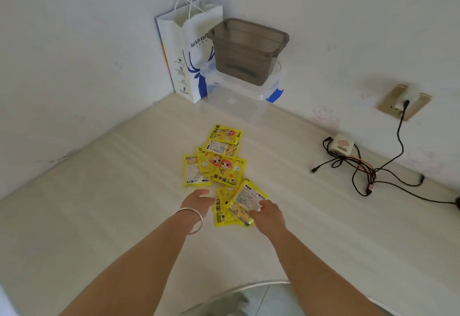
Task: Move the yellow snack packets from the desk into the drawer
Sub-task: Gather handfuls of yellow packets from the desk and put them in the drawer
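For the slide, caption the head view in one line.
Both hands, left hand and right hand, reach for yellow packets scattered on the desk.

Bright, even daylight; faint shadows; soft overall blur; wide-angle bending at edges.

We count about seven yellow snack packets, flat and overlapping in a loose pile mid-table; some lie face-up with cartoon print, others label-side up.

Paper bag reads "luckin coff"; yellow packets read "HAND WARMER".
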Available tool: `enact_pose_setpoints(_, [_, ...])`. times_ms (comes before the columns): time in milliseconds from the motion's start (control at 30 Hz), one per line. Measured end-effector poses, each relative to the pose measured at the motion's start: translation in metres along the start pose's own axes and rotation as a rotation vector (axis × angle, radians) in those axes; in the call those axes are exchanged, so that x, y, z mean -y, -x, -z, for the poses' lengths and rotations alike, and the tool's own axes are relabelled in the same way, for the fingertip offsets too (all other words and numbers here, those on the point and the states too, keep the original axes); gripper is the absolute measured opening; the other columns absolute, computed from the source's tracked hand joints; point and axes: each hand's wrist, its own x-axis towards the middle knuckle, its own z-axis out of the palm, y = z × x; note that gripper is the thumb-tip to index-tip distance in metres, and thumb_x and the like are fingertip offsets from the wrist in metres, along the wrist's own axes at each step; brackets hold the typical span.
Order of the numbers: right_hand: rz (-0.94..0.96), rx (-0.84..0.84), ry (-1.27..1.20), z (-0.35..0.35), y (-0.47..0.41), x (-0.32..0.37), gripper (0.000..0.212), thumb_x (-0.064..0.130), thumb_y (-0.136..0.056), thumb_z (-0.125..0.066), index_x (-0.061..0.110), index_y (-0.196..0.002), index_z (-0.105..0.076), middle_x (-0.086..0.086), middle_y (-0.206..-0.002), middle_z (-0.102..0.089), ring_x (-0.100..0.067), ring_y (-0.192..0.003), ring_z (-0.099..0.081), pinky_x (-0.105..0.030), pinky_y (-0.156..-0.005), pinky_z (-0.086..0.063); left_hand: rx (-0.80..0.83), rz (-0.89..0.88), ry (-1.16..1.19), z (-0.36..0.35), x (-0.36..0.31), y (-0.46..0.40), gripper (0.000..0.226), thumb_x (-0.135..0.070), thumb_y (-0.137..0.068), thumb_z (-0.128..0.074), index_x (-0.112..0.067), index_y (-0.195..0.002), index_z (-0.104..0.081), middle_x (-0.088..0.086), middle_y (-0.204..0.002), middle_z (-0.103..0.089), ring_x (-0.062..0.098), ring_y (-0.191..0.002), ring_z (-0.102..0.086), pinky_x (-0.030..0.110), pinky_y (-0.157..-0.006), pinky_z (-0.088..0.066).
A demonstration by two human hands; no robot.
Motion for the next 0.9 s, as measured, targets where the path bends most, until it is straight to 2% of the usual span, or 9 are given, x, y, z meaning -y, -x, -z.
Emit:
enact_pose_setpoints(133, [-0.023, 0.001, 0.094, 0.002, -0.022, 0.004, 0.057, 0.027, -0.084, -0.059, 0.014, -0.137, -0.043, -0.009, -0.135, -0.044, -0.028, -0.119, -0.054, -0.035, -0.095, -0.048, -0.043, 0.016, -0.014, -0.014, -0.010, -0.008, 0.048, -0.007, -0.088, -0.059, -0.007, -0.134, -0.047, 0.013, -0.132, -0.056, 0.029, -0.120, -0.057, 0.029, -0.092, -0.047])
enact_pose_setpoints(200, [-0.023, 0.004, 0.116, 0.004, -0.033, 0.006, 0.056, 0.026, -0.084, -0.060, 0.012, -0.135, -0.043, -0.011, -0.132, -0.042, -0.029, -0.116, -0.054, -0.035, -0.093, -0.048, -0.067, 0.031, -0.022, -0.020, -0.014, -0.012, 0.047, -0.007, -0.088, -0.058, -0.008, -0.134, -0.048, 0.012, -0.132, -0.056, 0.028, -0.120, -0.057, 0.027, -0.094, -0.047])
enact_pose_setpoints(333, [-0.027, 0.027, 0.077, 0.006, -0.048, 0.013, 0.065, 0.024, -0.082, -0.066, 0.012, -0.139, -0.037, -0.012, -0.134, -0.036, -0.031, -0.115, -0.056, -0.036, -0.092, -0.048, -0.137, 0.062, -0.101, -0.031, -0.020, -0.017, 0.048, -0.015, -0.087, -0.057, -0.016, -0.135, -0.048, 0.005, -0.135, -0.056, 0.026, -0.123, -0.053, 0.034, -0.106, -0.040])
enact_pose_setpoints(433, [-0.028, 0.050, 0.066, 0.003, -0.052, 0.016, 0.073, 0.023, -0.082, -0.070, 0.014, -0.143, -0.031, -0.012, -0.140, -0.032, -0.029, -0.115, -0.056, -0.034, -0.088, -0.046, -0.134, 0.076, -0.097, -0.037, -0.024, -0.020, 0.051, -0.016, -0.088, -0.057, -0.016, -0.137, -0.045, 0.006, -0.135, -0.055, 0.026, -0.123, -0.053, 0.033, -0.106, -0.040])
enact_pose_setpoints(533, [-0.066, 0.057, 0.006, 0.000, -0.052, 0.020, 0.081, 0.019, -0.080, -0.074, 0.016, -0.145, -0.027, -0.012, -0.142, -0.030, -0.028, -0.115, -0.055, -0.031, -0.080, -0.045, -0.125, 0.106, -0.022, -0.040, -0.028, -0.023, 0.054, -0.016, -0.085, -0.061, -0.015, -0.136, -0.045, 0.014, -0.127, -0.059, 0.032, -0.115, -0.059, 0.039, -0.101, -0.047])
enact_pose_setpoints(667, [-0.158, 0.028, -0.119, -0.001, -0.055, 0.029, 0.087, 0.016, -0.078, -0.076, 0.016, -0.147, -0.024, -0.014, -0.145, -0.033, -0.030, -0.125, -0.050, -0.036, -0.092, -0.046, -0.119, 0.095, -0.078, -0.037, -0.033, -0.029, 0.056, -0.028, -0.083, -0.065, -0.018, -0.135, -0.046, 0.012, -0.126, -0.059, 0.030, -0.107, -0.062, 0.037, -0.096, -0.049])
enact_pose_setpoints(767, [-0.233, 0.000, -0.257, 0.000, -0.058, 0.032, 0.079, 0.018, -0.078, -0.076, 0.014, -0.145, -0.033, -0.011, -0.141, -0.048, -0.027, -0.123, -0.052, -0.033, -0.096, -0.045, -0.027, 0.058, -0.132, -0.035, -0.038, -0.030, 0.049, -0.033, -0.082, -0.068, -0.022, -0.128, -0.056, 0.006, -0.101, -0.065, 0.021, -0.079, -0.061, 0.032, -0.081, -0.050])
enact_pose_setpoints(833, [-0.233, 0.008, -0.298, -0.002, -0.059, 0.034, 0.064, 0.022, -0.076, -0.077, 0.014, -0.134, -0.052, -0.009, -0.127, -0.062, -0.024, -0.113, -0.061, -0.032, -0.094, -0.047, 0.014, 0.056, -0.145, -0.037, -0.042, -0.030, 0.061, -0.037, -0.078, -0.072, -0.022, -0.133, -0.051, 0.011, -0.101, -0.067, 0.026, -0.087, -0.065, 0.034, -0.083, -0.052])
enact_pose_setpoints(900, [-0.195, 0.021, -0.301, -0.004, -0.058, 0.036, 0.037, 0.028, -0.071, -0.078, 0.016, -0.105, -0.070, -0.007, -0.102, -0.073, -0.023, -0.095, -0.068, -0.034, -0.089, -0.054, 0.037, 0.069, -0.176, -0.040, -0.045, -0.029, 0.070, -0.041, -0.076, -0.072, -0.017, -0.137, -0.047, 0.014, -0.110, -0.066, 0.030, -0.098, -0.065, 0.036, -0.085, -0.052])
